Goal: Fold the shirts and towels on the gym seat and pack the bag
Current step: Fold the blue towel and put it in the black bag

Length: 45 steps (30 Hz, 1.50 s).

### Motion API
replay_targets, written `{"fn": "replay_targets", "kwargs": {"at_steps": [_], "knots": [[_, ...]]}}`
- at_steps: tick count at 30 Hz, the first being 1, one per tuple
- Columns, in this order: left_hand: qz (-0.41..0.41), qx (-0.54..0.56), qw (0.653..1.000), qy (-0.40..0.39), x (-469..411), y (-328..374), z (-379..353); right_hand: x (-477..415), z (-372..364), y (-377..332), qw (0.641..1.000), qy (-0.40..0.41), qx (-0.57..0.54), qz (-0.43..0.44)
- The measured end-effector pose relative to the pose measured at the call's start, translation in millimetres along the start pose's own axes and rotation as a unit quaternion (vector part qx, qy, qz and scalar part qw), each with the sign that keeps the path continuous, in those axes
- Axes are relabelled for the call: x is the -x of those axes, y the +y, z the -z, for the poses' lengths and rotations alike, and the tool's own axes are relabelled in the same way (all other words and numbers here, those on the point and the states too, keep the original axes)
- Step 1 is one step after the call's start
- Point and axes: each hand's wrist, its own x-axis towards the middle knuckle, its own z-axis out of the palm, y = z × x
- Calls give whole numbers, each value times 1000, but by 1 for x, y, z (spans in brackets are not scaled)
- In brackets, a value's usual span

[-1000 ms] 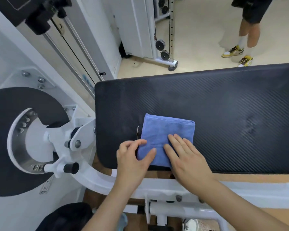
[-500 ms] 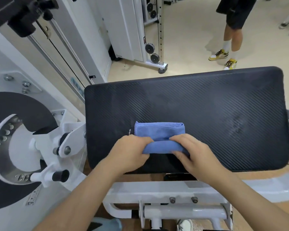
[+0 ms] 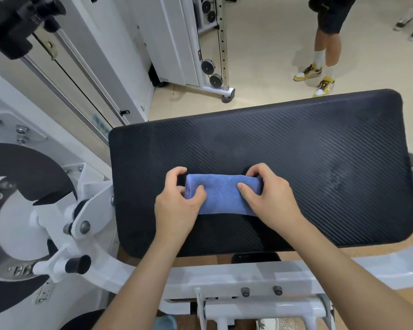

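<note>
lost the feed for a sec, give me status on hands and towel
Left hand and right hand both gripping the ends of the folded blue microfibre towel. Towel flat on the black padded gym seat. Nothing in the way.

A single wide-angle view looks from the person's head, forward and steeply down onto the black gym seat (image 3: 284, 163), close enough that both forearms enter from the bottom edge. The seat fills the middle, white machine frame (image 3: 65, 234) sits at the left and below. The top edge reaches across the floor (image 3: 267, 55) to a bystander's legs (image 3: 324, 53).
</note>
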Motion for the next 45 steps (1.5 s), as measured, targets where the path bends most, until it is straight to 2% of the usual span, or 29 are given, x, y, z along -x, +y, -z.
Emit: {"fn": "replay_targets", "kwargs": {"at_steps": [2,4,6,8,10,12,14,16,18,20,22,27,30,32,35,37,38,41,43,45], "knots": [[-128,-76,987,60,4,0,1,-3,1,-3,1000,-12,-6,-25],[-323,-168,924,120,10,1,-2,-5,1,-5,999,-22,-7,-36],[-461,-217,854,104,16,-3,-15,-7,2,-5,999,-20,-8,-36],[-486,-294,823,26,18,-13,-29,-8,2,-6,999,-12,-22,-46],[-467,-336,818,-1,14,-26,-37,-4,2,-8,998,14,-34,-44],[-464,-300,833,20,5,-30,-39,5,1,-11,997,68,22,39],[-464,-269,843,44,-3,-28,-41,13,4,-8,974,98,111,169],[-469,-263,842,43,-7,-25,-42,16,9,3,939,55,219,259],[-470,-263,842,36,-8,-24,-43,13,11,19,909,17,304,286],[-458,-268,847,20,-10,-22,-42,6,10,31,905,24,307,292],[-447,-270,853,-2,-12,-19,-41,-1,11,33,917,22,275,288],[-406,-315,858,-21,-8,-8,-29,-21,28,25,930,-47,235,279],[-347,-327,878,-38,-2,0,-8,-25,39,12,966,-126,127,189],[-255,-327,905,-100,2,6,15,-22,44,2,975,-183,52,116],[-63,-180,963,-192,23,4,48,-7,45,-18,973,-203,-103,30],[-11,-56,977,-207,42,-1,65,11,39,-34,954,-175,-242,-38],[0,-2,979,-202,53,-2,71,22,35,-43,931,-177,-312,-71],[54,159,971,-169,86,-5,84,60,21,-70,860,-266,-417,-124],[96,243,955,-144,107,-8,90,87,11,-89,846,-313,-414,-121],[124,293,940,-128,126,-14,94,107,3,-107,844,-320,-411,-124]]}}
